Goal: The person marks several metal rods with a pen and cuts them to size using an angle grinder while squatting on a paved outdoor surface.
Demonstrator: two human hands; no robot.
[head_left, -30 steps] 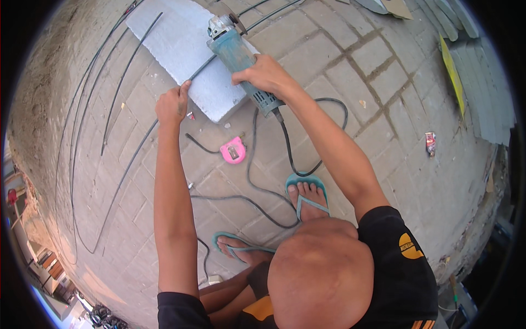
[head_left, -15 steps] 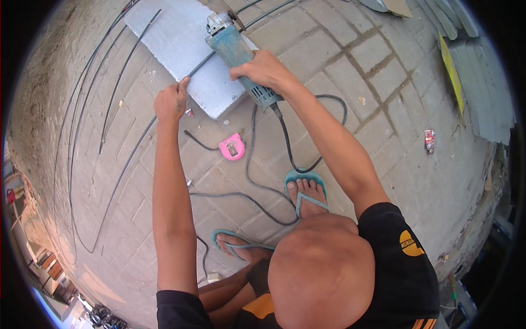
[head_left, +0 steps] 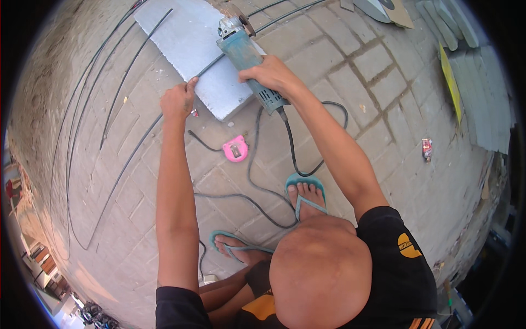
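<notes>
My left hand is closed around a thin dark steel rod, thumb stretched along it. The rod lies across a pale concrete block and runs under the grinder; behind my hand it curves down to the left. My right hand grips the body of a teal angle grinder. The grinder's disc stands at the block's far side by the rod, with small orange glints around it. Whether the disc touches the rod is hard to see. A short rod rests partly on the block.
A pink tape measure lies on the paving near the block. The grinder's black cord loops past my sandalled feet. More long rods curve along the left. Grey slabs and a yellow strip are at the right.
Both hands keep their holds, and the grinder stays over the rod. The whole view has shifted slightly, so the scene sits a little farther right and lower. Orange glints now show near the disc.
</notes>
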